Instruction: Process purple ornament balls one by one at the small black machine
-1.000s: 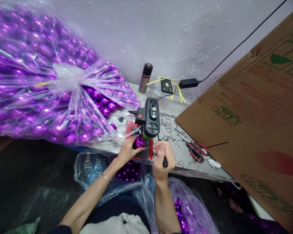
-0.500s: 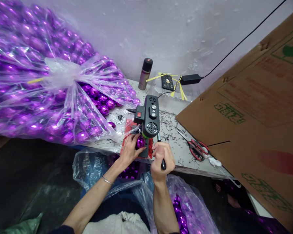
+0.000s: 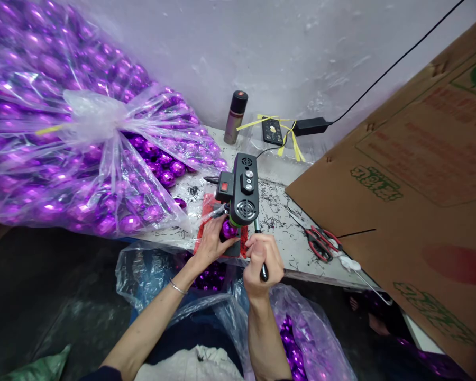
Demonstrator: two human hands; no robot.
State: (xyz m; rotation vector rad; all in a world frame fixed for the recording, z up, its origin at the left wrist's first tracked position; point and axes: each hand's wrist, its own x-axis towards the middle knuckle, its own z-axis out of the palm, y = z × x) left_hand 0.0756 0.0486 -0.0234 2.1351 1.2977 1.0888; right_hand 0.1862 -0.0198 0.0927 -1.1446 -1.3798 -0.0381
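A shiny purple faceted ball (image 3: 229, 229) sits under the front end of a small black bench machine (image 3: 245, 188), which has a lever. My left hand (image 3: 213, 238) is closed around the ball's left and near side, thumb and fingers pressed to it. My right hand (image 3: 264, 260) is wrapped in a fist around the lever's black handle (image 3: 264, 273), to the right of the machine. The machine stands on a red patch (image 3: 204, 218) on the white table. Its head hides the top of the ball.
A large clear bag of purple balls (image 3: 79, 174) covers the left side. A spray can (image 3: 236, 117), a phone (image 3: 272, 131) and a power adapter (image 3: 311, 126) lie along the wall. Red-handled scissors (image 3: 319, 242) lie beside a cardboard box (image 3: 412, 201). Open plastic bags (image 3: 143, 270) hang at the front edge.
The view has shifted slightly. Both hands keep their holds on the ball and the lever handle, with hardly any movement.
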